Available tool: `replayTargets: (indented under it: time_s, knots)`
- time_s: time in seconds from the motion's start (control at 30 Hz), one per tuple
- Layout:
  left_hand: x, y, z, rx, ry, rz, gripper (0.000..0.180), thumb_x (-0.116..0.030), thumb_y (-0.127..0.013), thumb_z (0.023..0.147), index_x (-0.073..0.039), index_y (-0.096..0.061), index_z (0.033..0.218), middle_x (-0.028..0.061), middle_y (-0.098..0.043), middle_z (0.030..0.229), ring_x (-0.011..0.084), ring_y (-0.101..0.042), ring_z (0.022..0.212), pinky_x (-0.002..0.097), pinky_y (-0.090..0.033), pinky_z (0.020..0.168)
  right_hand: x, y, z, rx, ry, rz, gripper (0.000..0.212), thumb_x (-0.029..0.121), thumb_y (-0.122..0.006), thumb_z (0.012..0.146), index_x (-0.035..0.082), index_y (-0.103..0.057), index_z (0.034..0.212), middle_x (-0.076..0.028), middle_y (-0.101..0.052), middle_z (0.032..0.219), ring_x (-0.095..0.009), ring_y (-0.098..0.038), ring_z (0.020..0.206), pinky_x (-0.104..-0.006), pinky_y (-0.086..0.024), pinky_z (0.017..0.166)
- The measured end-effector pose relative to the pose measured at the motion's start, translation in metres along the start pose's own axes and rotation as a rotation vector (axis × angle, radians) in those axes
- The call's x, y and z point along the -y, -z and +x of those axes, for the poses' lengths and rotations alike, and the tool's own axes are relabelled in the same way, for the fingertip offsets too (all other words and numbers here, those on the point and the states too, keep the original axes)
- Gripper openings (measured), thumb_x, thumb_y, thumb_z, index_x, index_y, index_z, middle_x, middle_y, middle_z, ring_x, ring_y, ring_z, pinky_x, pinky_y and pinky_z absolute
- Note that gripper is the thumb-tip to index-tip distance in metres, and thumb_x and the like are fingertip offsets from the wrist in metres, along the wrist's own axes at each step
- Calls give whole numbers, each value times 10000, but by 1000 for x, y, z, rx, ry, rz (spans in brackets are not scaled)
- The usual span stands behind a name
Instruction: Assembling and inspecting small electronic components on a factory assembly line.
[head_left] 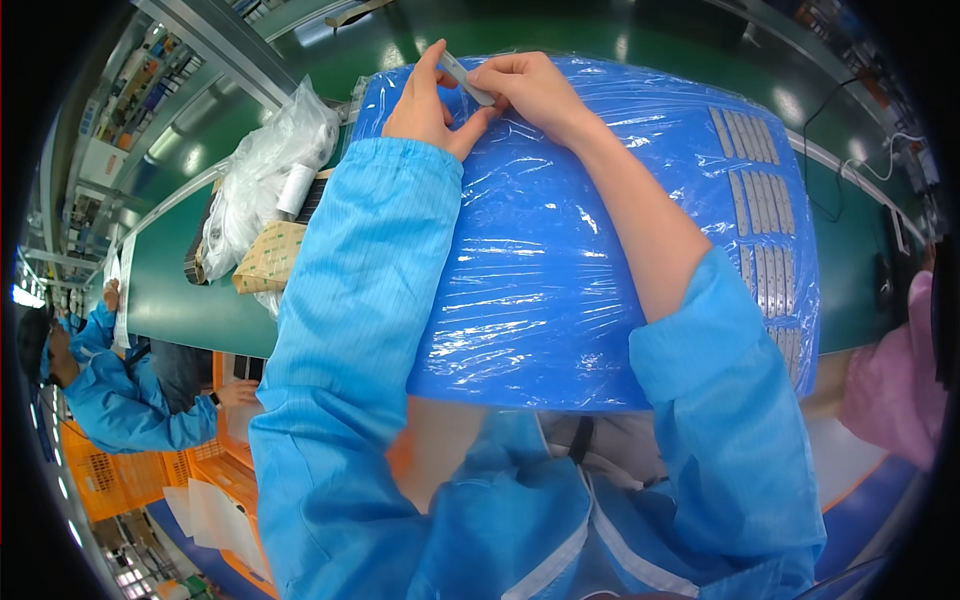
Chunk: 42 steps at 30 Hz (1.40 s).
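Strip (pixel 466 78), small, grey and flat, sits pinched between both my hands at the far edge of the blue board (pixel 560 300). My left hand (pixel 425 100) closes on its upper end with thumb and forefinger; my right hand (pixel 530 88) grips the lower end with its fingertips, so both hands are closed on the same piece. It is tilted, its high end toward the left, and held just above the board's wrinkled clear film.

Along the board's right side I see rows of more strips (pixel 760 190) lying flat under or on the film, well apart from my hands; I cannot tell which.

On the green table (pixel 180 290) to my left lies a heap of clear bags (pixel 270 160) with a white roll (pixel 295 188) against it and a tan sheet (pixel 268 258) beside it. Another person in a blue coat (pixel 120 400) sits at lower left, near orange crates (pixel 110 480). A pink sleeve (pixel 900 380) shows at the right edge.
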<state>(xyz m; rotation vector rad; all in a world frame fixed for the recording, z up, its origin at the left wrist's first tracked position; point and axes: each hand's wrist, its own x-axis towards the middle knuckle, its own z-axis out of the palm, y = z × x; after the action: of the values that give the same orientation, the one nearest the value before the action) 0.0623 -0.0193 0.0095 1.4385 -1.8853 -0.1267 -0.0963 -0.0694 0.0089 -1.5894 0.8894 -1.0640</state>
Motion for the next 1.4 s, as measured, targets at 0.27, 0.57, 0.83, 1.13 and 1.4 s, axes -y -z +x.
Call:
replayTargets:
  time_s: [0.27,0.57,0.83,1.13,1.4]
  knots:
    - [-2,-3,1,0,12,-37,879,-180,-813,731,-57,-326,1452,83,-604,1071,158,-557,673,311,-510,664,-7,5,6,16,43,-28,157,160,-664,791,10,-697,757,-41,-637,724,-112,-596,651,-253,-509,626]
    - [12,-6,6,22,-50,-48,430,-180,-757,787,-73,-612,1178,61,-639,998,155,-579,646,292,-518,636,-5,2,5,46,54,53,172,165,-661,854,4,-682,911,-75,-666,813,-132,-623,706,-258,-517,644]
    - [3,-7,2,39,-37,-50,430,-73,-713,776,-61,-598,1190,38,-658,926,136,-571,662,285,-504,633,-8,4,2,25,33,82,181,169,-639,869,3,-659,938,-84,-657,818,-135,-630,715,-262,-524,654]
    - [8,-4,2,52,-71,-77,487,12,-678,752,-88,-581,1218,34,-646,963,135,-548,670,281,-496,642,-8,4,4,-44,-25,200,206,185,-628,895,-3,-644,977,-90,-648,839,-146,-642,734,-259,-532,675]
    - [9,-5,4,-37,-112,-86,428,78,-650,762,-100,-623,1151,43,-634,984,143,-577,718,278,-510,649,-8,4,5,-74,-12,163,204,165,-611,905,-16,-631,998,-113,-649,867,-171,-650,757,-265,-542,689]
